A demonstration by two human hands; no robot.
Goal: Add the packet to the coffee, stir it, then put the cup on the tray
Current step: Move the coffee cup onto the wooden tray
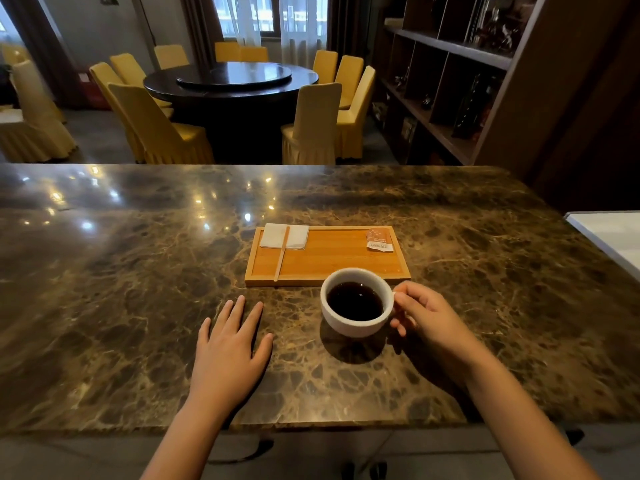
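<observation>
Left hand flat on counter; right hand pinches cup handle.

Printed matter: packet, orange, at the tray's far right corner, carries a pale band of print on its near edge; characters too small and blurred to read; no other text legible.

The right hand hides the cup's handle.
</observation>
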